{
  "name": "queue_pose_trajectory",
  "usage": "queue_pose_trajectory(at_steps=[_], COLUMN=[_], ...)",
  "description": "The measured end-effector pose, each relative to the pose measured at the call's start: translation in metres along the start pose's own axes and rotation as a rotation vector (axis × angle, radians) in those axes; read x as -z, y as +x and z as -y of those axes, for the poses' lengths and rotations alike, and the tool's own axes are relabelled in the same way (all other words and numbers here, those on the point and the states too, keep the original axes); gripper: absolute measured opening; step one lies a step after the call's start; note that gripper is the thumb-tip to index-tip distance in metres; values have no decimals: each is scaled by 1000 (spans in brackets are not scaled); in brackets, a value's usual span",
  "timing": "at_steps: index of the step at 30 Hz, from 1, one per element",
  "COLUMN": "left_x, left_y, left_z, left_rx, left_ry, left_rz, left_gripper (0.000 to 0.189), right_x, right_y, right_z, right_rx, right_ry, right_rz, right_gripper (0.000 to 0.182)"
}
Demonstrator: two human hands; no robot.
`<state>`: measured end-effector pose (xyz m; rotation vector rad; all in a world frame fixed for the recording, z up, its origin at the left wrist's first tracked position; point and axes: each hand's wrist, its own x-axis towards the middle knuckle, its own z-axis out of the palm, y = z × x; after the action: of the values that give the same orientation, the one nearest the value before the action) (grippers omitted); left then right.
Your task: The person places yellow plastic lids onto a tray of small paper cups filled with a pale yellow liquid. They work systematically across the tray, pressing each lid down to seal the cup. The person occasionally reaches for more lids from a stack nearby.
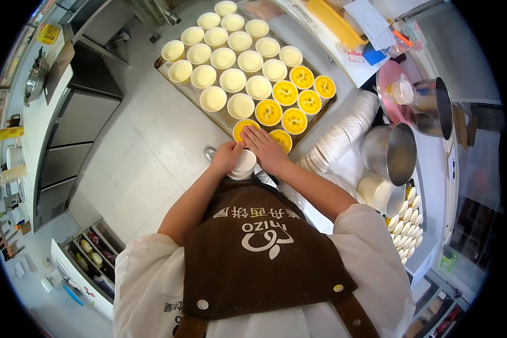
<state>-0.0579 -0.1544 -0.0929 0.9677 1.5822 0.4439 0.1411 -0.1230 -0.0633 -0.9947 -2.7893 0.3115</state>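
Note:
A metal baking tray [186, 91] holds rows of paper cups with a pale yellow filling [213, 99]; the cups at its near right corner wear yellow printed lids [268, 113]. My right hand [265, 148] lies flat, its fingers on the yellow lid [246, 128] of the nearest cup. Beside it, my left hand [229, 157] grips a short stack of round white lids [243, 162] close to the apron, its fingertips near the same cup. Another lidded cup [281, 140] stands just right of my right hand's fingers.
Long sleeves of nested white cups [342, 133] lie right of the tray. Beyond them stand steel pots [388, 154] and a pink basin [389, 91]. More small cups [407, 226] stand at the far right. A yellow bin [336, 23] and papers lie at the upper right.

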Motion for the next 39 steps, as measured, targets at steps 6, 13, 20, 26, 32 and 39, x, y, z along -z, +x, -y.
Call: queue_pose_trajectory(at_steps=[6, 13, 20, 26, 32, 39], left_x=[12, 50, 81, 110, 123, 118], left_y=[-7, -40, -35, -30, -20, -8], left_z=[0, 19, 46, 28, 10, -10], left_rx=[13, 90, 145, 159, 166, 148], left_ry=[-23, -273, -368, -453, -375, -227], left_rz=[52, 122, 88, 113, 250, 336], left_gripper=[51, 50, 48, 46, 46, 46], right_x=[15, 33, 3, 14, 38, 33], right_y=[3, 44, 55, 35, 53, 89], right_z=[6, 12, 19, 20, -18, -136], right_rx=[-6, -161, -162, -192, -404, -876], right_ry=[-83, 129, 10, -19, -11, -132], right_rz=[74, -80, 11, 101, -138, -260], right_gripper=[68, 65, 73, 75, 72, 70])
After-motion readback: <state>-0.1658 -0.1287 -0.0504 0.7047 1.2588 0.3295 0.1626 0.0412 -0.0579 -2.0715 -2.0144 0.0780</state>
